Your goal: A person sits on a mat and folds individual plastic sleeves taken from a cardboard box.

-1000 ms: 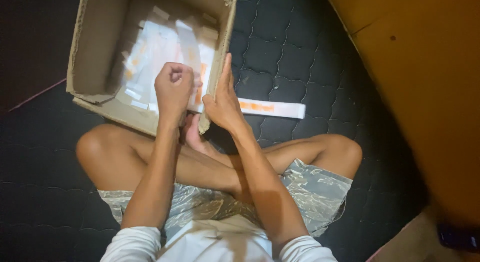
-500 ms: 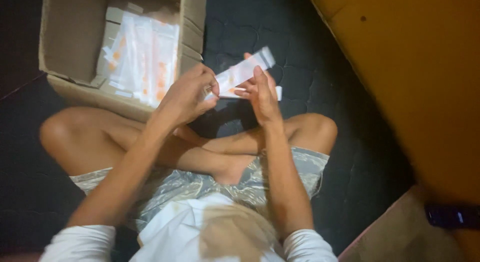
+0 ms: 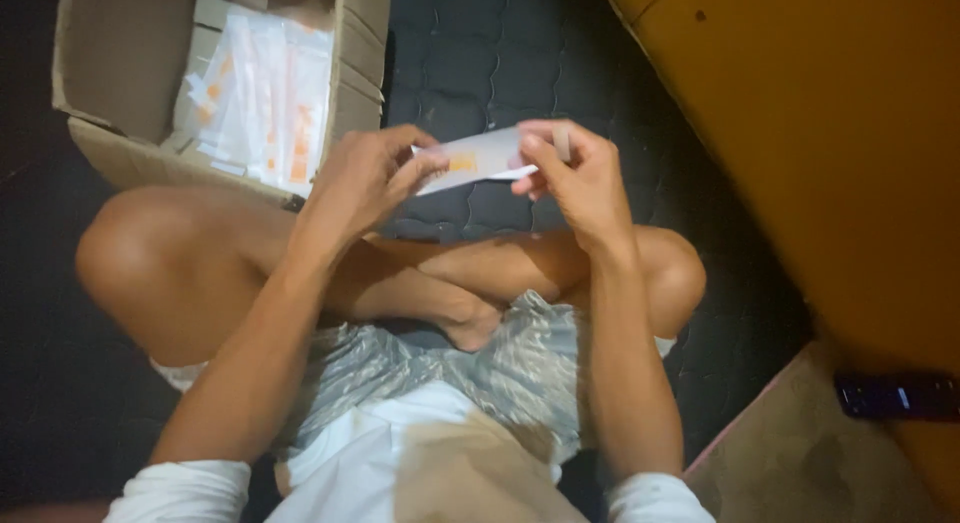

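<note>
I sit cross-legged on a dark quilted mat. Both hands hold one narrow white packet (image 3: 478, 159) with an orange mark, level above my knees. My left hand (image 3: 365, 178) pinches its left end and my right hand (image 3: 577, 173) grips its right end. An open cardboard box (image 3: 100, 153) stands at the upper left beside my left knee. Inside it lie several more white packets (image 3: 260, 93) with orange marks.
A yellow-orange wooden surface (image 3: 830, 153) fills the right side. A dark phone-like device (image 3: 895, 395) lies at the lower right beside a beige patch of floor (image 3: 800, 463). The dark quilted mat (image 3: 480, 63) lies under me and the box.
The packet has come up off the mat into both hands and now sits level between them. The view has shifted, so the box appears further left.
</note>
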